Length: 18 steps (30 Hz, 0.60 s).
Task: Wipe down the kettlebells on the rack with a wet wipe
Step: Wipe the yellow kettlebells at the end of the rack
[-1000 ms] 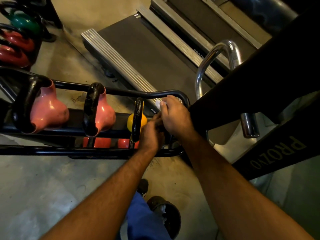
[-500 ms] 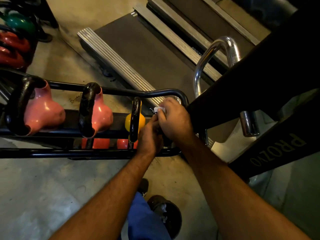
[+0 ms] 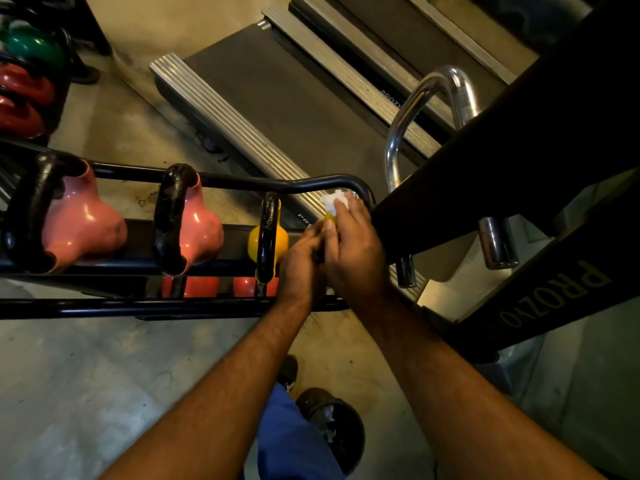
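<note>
At the right end of the rack (image 3: 221,181), the right hand (image 3: 353,251) has its fingers curled round a white wipe (image 3: 332,201), pressing it on a small yellow kettlebell (image 3: 329,221) mostly hidden under both hands. The left hand (image 3: 299,268) grips that kettlebell from the side. Another yellow kettlebell (image 3: 282,242) and two pink ones (image 3: 83,223) sit further left.

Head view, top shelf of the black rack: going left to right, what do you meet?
Large pink kettlebell → smaller pink kettlebell → yellow kettlebell with black handle → left hand → right hand holding white wet wipe.
</note>
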Motion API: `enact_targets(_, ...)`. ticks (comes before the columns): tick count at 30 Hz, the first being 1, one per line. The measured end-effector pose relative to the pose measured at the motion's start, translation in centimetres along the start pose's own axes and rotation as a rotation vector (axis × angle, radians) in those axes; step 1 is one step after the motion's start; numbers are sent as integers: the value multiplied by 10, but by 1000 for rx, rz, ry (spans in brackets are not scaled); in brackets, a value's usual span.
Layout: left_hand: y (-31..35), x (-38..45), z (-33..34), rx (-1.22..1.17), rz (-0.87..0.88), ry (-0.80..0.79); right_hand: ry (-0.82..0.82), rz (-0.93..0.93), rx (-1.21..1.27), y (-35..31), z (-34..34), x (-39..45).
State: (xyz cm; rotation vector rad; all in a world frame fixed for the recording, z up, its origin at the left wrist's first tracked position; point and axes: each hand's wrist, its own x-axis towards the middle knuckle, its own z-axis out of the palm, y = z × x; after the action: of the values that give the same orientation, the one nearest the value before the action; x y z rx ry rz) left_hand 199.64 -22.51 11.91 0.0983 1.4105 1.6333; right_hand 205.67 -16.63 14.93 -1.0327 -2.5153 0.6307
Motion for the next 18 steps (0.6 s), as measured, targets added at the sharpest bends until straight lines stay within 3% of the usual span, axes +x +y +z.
enact_targets(3,3,-2,-4,-197,-107,35,-62,-95,34,-8,0,-19)
enact_targets(7,1,6,-3,-236,-138,46,-86,-91,45,1,-2,-19)
enact_targets(11,4,7,-3,-147,-148,30,-94,52,74,-8,-2,9)
enact_targets(14,7,1,-5,-57,-116,109,-125,26,113,-16,0,-12)
enact_targets(18,5,4,-2,-112,-180,139,-188,7,124,-12,-7,-34)
